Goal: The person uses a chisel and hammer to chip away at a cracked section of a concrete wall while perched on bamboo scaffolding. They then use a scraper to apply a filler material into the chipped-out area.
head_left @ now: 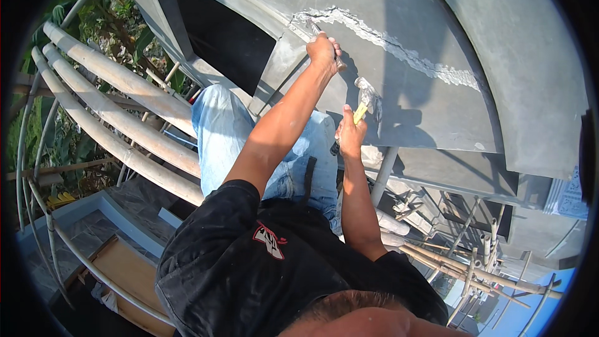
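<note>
A grey plastered wall (pixel 430 115) fills the upper part of the head view, with a rough, chipped-out crack (pixel 388 43) running across it. My left hand (pixel 322 51) is closed around a chisel (pixel 315 29), whose tip meets the wall at the crack's left end. Its butt end sticks out below my fist. Lower and to the right, my right hand (pixel 351 134) grips a hammer (pixel 360 112) by its yellow-green and black handle. The dusty hammer head is close to the wall, below the chisel and apart from it.
Thick bamboo poles (pixel 131 97) curve along my left side, with plants (pixel 118 15) beyond. A dark opening (pixel 218 31) lies in the wall at upper left. More bamboo scaffolding (pixel 462 271) stands at lower right. A brown board (pixel 128 278) lies below at lower left.
</note>
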`<state>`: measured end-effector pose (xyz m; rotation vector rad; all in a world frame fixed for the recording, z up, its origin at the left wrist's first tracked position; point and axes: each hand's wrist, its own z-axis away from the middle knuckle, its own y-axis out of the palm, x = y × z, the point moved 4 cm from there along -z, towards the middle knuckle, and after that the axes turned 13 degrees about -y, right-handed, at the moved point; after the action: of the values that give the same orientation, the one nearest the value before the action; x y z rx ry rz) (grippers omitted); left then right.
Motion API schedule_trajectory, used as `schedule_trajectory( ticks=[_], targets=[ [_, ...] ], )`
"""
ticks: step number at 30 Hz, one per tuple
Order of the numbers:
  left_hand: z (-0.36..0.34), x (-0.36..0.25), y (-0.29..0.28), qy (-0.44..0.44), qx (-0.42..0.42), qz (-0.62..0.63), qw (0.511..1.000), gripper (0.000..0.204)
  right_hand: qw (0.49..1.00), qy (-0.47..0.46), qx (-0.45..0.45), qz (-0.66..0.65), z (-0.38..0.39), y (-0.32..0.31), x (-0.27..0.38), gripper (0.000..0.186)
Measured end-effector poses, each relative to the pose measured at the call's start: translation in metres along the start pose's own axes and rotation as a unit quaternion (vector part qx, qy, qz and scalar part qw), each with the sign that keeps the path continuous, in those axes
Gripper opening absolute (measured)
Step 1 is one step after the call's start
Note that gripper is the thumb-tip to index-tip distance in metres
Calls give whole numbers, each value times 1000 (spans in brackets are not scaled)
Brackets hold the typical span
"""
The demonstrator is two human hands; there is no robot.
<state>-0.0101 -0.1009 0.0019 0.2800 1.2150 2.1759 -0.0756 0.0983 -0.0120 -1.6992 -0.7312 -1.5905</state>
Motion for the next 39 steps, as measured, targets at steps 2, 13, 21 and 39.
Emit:
schedule_trajectory(
  ticks=[2, 13, 21, 39],
  targets=[
    [8, 4, -4, 35, -30, -19, 999, 15, 1000, -10, 7, 8, 1, -2, 0, 36],
    [-6, -11, -17, 39, -6, -124, 992, 14, 999, 25, 5, 20, 10, -6, -11, 36],
    [4, 2, -19, 84, -16, -151, 985, 14, 998, 22, 0, 54, 12, -7, -12, 36],
    [-21, -21, -27, 41, -38, -143, 988, 12, 995, -28, 24, 91, 12, -16, -31, 36]
  ],
)
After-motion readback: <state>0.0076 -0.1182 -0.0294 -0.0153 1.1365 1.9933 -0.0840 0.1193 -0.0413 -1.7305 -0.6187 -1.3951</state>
